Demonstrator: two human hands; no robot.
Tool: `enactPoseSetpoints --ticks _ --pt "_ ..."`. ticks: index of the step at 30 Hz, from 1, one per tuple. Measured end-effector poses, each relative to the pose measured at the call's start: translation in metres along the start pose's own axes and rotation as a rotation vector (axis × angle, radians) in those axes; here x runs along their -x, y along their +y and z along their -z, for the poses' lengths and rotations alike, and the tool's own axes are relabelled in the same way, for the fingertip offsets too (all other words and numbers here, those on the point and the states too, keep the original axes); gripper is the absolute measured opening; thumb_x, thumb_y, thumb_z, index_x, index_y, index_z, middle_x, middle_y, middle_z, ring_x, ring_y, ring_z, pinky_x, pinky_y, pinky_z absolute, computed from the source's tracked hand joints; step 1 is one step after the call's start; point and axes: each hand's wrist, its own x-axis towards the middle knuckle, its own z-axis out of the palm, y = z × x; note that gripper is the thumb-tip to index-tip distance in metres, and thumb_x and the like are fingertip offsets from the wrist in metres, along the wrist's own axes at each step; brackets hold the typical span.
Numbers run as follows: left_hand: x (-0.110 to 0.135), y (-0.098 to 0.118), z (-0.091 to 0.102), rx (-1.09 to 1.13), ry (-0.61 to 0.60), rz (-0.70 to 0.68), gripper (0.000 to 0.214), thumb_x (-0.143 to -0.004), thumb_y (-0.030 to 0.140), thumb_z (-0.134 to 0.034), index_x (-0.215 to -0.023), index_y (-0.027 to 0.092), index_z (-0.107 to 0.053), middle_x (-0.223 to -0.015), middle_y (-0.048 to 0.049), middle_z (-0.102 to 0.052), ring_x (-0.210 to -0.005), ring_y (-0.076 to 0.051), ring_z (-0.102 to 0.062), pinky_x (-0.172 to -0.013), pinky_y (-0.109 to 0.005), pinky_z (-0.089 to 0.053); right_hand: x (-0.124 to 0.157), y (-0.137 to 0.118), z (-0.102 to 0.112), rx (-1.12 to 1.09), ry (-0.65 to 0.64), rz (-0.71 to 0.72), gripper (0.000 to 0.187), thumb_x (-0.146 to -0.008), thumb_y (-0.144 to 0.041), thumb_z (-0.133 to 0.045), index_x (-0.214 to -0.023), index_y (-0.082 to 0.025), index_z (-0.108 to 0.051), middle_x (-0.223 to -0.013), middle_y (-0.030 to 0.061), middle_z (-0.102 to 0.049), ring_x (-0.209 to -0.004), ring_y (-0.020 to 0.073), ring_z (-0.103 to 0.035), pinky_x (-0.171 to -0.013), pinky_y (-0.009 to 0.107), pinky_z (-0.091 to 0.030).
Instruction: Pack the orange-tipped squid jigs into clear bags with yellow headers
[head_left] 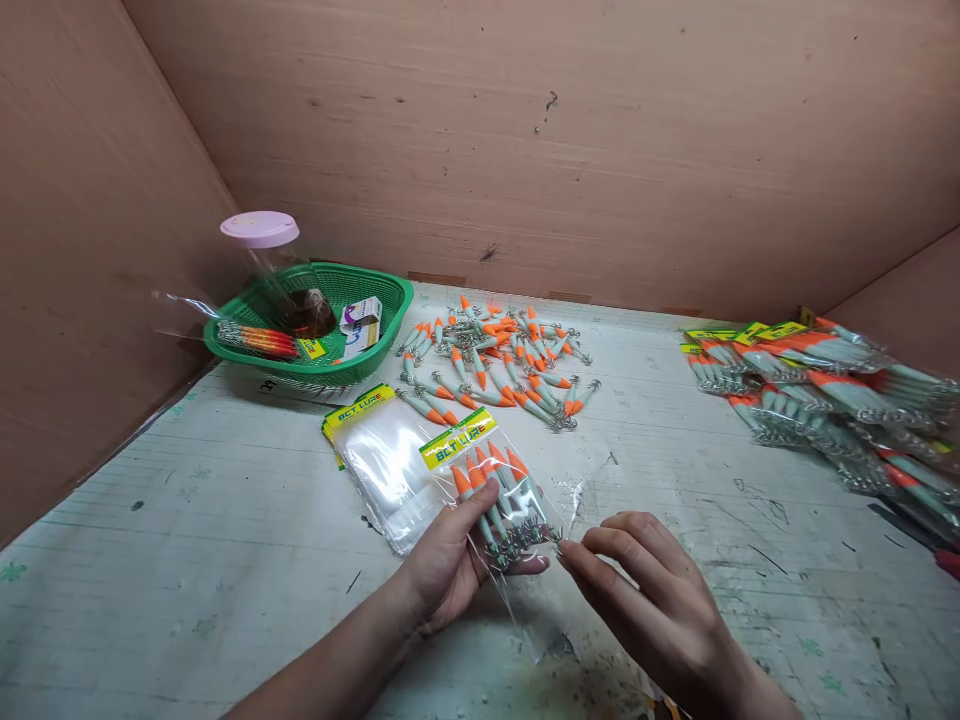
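My left hand (457, 560) is closed around a clear plastic bag (461, 445) with a yellow-green "BCT LURE" header, thumb on top and fingers beneath. Inside lie several squid jigs (480, 485) with orange tips and pale bodies, their hooks bunched toward the bag's open lower end. With its fingertips pinched, my right hand (652, 590) holds the hook end of the rightmost squid jig (555, 535) at the bag's mouth. Just behind the left hand is a stack of flat bags (386, 460) with the same header. Loose squid jigs (495, 350) form a spread-out pile farther back.
A green basket (315, 375) at the back left contains a pink-lidded clear jar (261, 230), a small box (361, 325) and a packet of red-orange lures (259, 338). Filled bags (817, 380) are heaped at right, beside a dark-bladed tool with a red handle (946, 562). Cardboard walls enclose the table.
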Motion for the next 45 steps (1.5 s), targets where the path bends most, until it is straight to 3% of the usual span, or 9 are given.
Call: enactPoseSetpoints --ticks 5,10,16,25,31,35,37,40,45 --pt "0.000 -0.001 0.001 -0.025 0.005 -0.022 0.028 -0.083 0.031 -0.058 -0.100 0.011 -0.064 -0.093 -0.0142 -0.070 -0.080 -0.025 -0.068 -0.060 -0.036 -0.059 0.005 0.000 -0.002 -0.111 0.074 -0.161 0.025 -0.081 -0.001 -0.056 -0.101 -0.013 -0.063 -0.078 0.0063 -0.058 -0.072 0.0158 -0.052 -0.060 0.030 -0.043" --pt "0.002 -0.004 0.002 -0.036 -0.011 -0.033 0.028 -0.080 0.028 -0.062 -0.101 0.010 -0.064 -0.101 -0.0152 -0.069 -0.085 -0.026 -0.068 -0.062 -0.035 -0.059 0.012 -0.004 -0.003 0.005 0.055 -0.056 0.030 -0.083 -0.002 -0.052 -0.109 -0.012 -0.062 -0.084 0.0093 -0.063 -0.079 0.0195 -0.054 -0.068 0.037 -0.044" --pt "0.002 -0.006 0.000 -0.040 -0.010 -0.016 0.031 -0.079 0.027 -0.063 -0.104 0.009 -0.062 -0.107 -0.0173 -0.067 -0.086 -0.026 -0.068 -0.060 -0.034 -0.058 0.008 -0.009 -0.006 -0.090 0.158 -0.206 0.035 -0.078 0.001 -0.060 -0.108 -0.015 -0.061 -0.080 0.0066 -0.062 -0.073 0.0170 -0.054 -0.062 0.033 -0.045" --pt "0.002 -0.006 -0.001 -0.031 0.043 -0.043 0.033 -0.078 0.026 -0.064 -0.108 0.011 -0.060 -0.102 -0.0152 -0.068 -0.083 -0.025 -0.067 -0.062 -0.037 -0.059 0.000 -0.012 -0.009 0.009 0.143 -0.196 0.013 -0.077 -0.005 -0.062 -0.087 -0.014 -0.059 -0.075 0.0058 -0.058 -0.072 0.0168 -0.050 -0.062 0.033 -0.044" --pt "0.001 -0.006 -0.002 0.012 0.087 -0.038 0.029 -0.078 0.027 -0.064 -0.102 0.012 -0.062 -0.095 -0.0130 -0.069 -0.078 -0.022 -0.067 -0.062 -0.036 -0.058 0.002 -0.012 -0.005 0.132 0.091 -0.026 0.013 -0.081 -0.004 -0.055 -0.088 -0.012 -0.062 -0.076 0.0073 -0.061 -0.074 0.0184 -0.053 -0.067 0.037 -0.047" --pt "0.000 -0.006 -0.003 -0.006 0.073 -0.009 0.024 -0.079 0.027 -0.063 -0.096 0.010 -0.063 -0.088 -0.0120 -0.069 -0.077 -0.023 -0.067 -0.060 -0.034 -0.058 0.000 -0.011 0.001 0.217 -0.008 0.118 0.027 -0.089 -0.006 -0.039 -0.093 -0.009 -0.065 -0.079 0.0099 -0.065 -0.077 0.0203 -0.055 -0.072 0.039 -0.047" --pt "0.000 -0.006 -0.002 -0.028 0.081 -0.010 0.024 -0.079 0.027 -0.063 -0.097 0.011 -0.062 -0.088 -0.0113 -0.069 -0.076 -0.022 -0.067 -0.058 -0.033 -0.058 -0.001 -0.011 0.000 0.219 0.024 0.075 0.022 -0.087 -0.007 -0.044 -0.092 -0.011 -0.064 -0.078 0.0094 -0.065 -0.077 0.0205 -0.056 -0.071 0.039 -0.047" --pt "0.000 -0.007 -0.001 -0.063 0.075 -0.035 0.026 -0.079 0.027 -0.064 -0.100 0.013 -0.060 -0.091 -0.0107 -0.069 -0.077 -0.022 -0.067 -0.056 -0.032 -0.058 0.001 -0.010 -0.005 0.113 0.084 -0.125 0.011 -0.081 -0.008 -0.059 -0.089 -0.014 -0.061 -0.075 0.0065 -0.062 -0.072 0.0187 -0.055 -0.065 0.035 -0.046" --pt "0.002 -0.009 -0.001 -0.089 0.055 -0.071 0.032 -0.076 0.027 -0.067 -0.104 0.015 -0.056 -0.092 -0.0103 -0.069 -0.075 -0.021 -0.066 -0.053 -0.031 -0.057 0.003 -0.007 -0.006 -0.072 0.068 -0.277 0.015 -0.081 -0.014 -0.062 -0.095 -0.015 -0.056 -0.076 0.0055 -0.060 -0.068 0.0169 -0.055 -0.059 0.031 -0.046"
